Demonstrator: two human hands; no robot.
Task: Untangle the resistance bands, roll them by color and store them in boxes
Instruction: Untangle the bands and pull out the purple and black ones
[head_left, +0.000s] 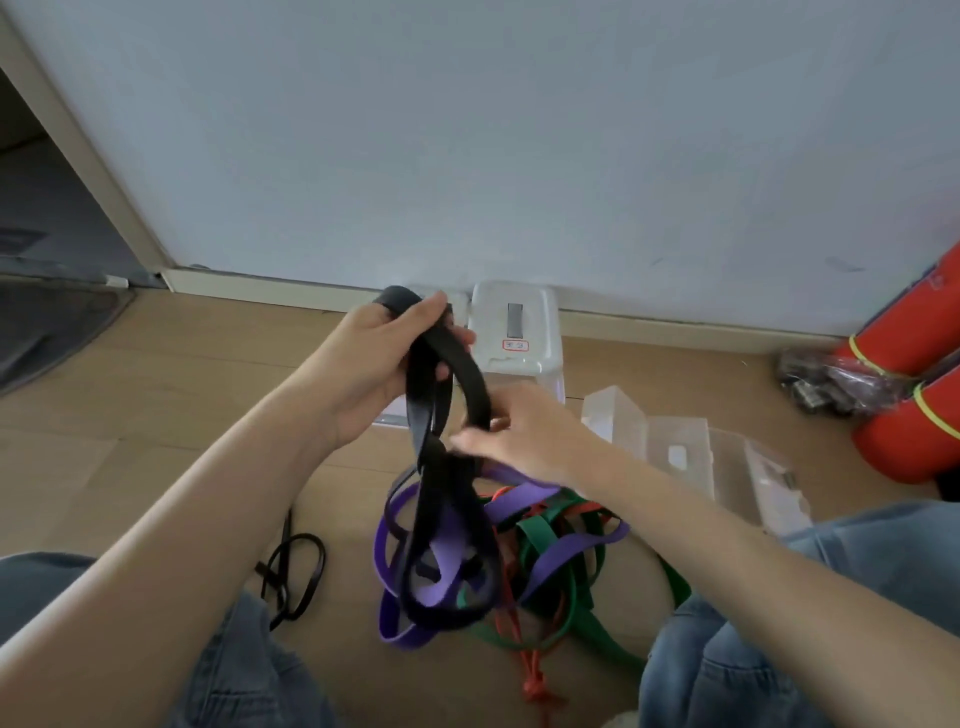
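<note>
A wide black resistance band (470, 374) hangs in loops from my left hand (379, 358), which is raised above the floor and closed around the band's top. My right hand (524, 431) pinches the same black band lower down, at its right loop. The band's lower part drops into a tangled pile on the wooden floor between my knees: purple bands (441, 551), green bands (545, 540) and a thin red band (530, 680). A thin black band (293, 571) lies apart on the floor to the left.
A white lidded box (519, 332) stands against the wall behind my hands. Clear plastic boxes (691, 452) lie open at the right. Red rolled mats (914, 395) and a dark plastic bag (831, 379) sit at the far right. A doorway opens at the left.
</note>
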